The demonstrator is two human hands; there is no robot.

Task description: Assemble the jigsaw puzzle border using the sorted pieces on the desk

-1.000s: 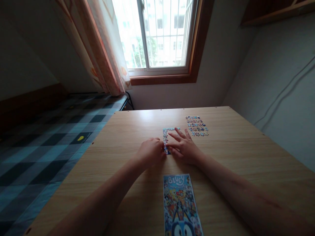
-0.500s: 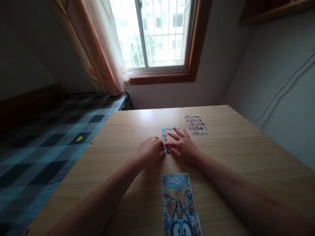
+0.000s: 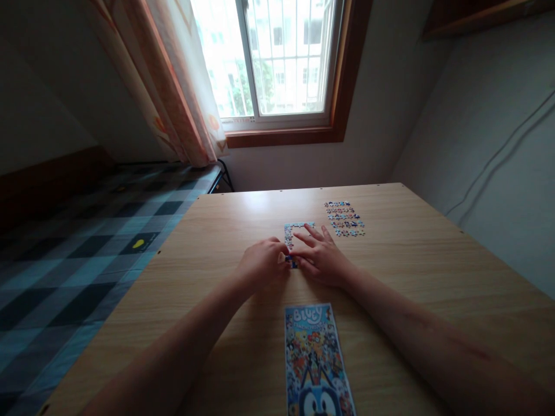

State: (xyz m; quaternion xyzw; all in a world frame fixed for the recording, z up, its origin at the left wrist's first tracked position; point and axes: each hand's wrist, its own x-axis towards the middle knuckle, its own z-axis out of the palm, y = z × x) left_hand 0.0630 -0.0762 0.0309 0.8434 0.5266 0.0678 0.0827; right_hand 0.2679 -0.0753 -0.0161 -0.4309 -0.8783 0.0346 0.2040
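A partly joined jigsaw puzzle (image 3: 288,233) lies mid-table, its top and left border strips showing. My left hand (image 3: 265,259) is at its lower left edge, fingers curled and pressed together against the border; whatever they pinch is hidden. My right hand (image 3: 323,257) lies over the puzzle's open middle and right side with the fingers spread. Its index fingertip reaches the left border, close to my left fingertips. Nearer to me lies a picture sheet (image 3: 318,358) with a blue cartoon dog and the word Bluey.
Loose puzzle pieces (image 3: 344,218) lie in several rows beyond my right hand, on the wooden table (image 3: 416,248). A bed with a checked cover (image 3: 87,254) adjoins on the left. A window (image 3: 286,63) and a curtain (image 3: 165,81) are behind.
My left fingers have shifted slightly at the puzzle's lower left border. My right hand has barely moved, and the whole view has shifted a little.
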